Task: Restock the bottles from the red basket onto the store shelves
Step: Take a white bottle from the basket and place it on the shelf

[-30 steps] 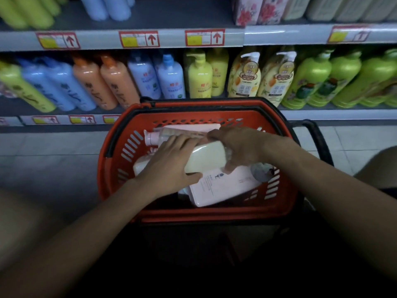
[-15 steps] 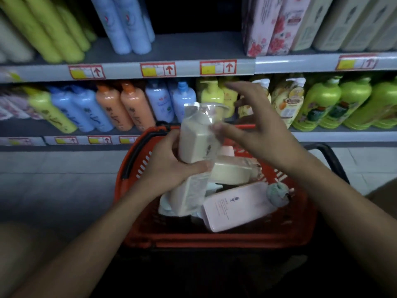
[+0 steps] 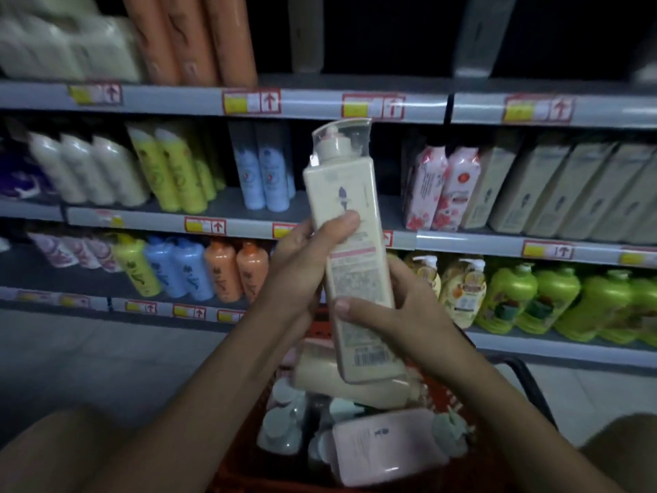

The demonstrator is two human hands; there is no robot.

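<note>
Obs. 1: the cream bottle (image 3: pixel 350 243) you hold is tall and flat-sided, pale cream, with a pump head under a clear plastic cap at the top. A small dark motif sits on its upper face, a pink band crosses the middle, dense print runs below that, and a barcode sits near the base. It stands nearly upright, top tipped slightly left, raised in front of the shelves (image 3: pixel 355 104).

Obs. 2: both your forearms reach up from the lower edge of the view. Your left hand (image 3: pixel 305 265) comes in from the left at mid-height of the bottle; your right hand (image 3: pixel 398 314) comes in from the right, lower down.

Obs. 3: your left thumb lies across the front face just under the motif, the other fingers wrapped behind, out of sight. Your right thumb presses the front near the lower print block, with fingers curled round the right edge. Both hands are clamped on the bottle; its base and pump end stick out free.

Obs. 4: the bottle's base hangs just above the red basket (image 3: pixel 441 396), which holds another cream bottle lying on its side and a pink bottle (image 3: pixel 387 446) lying flat.
</note>
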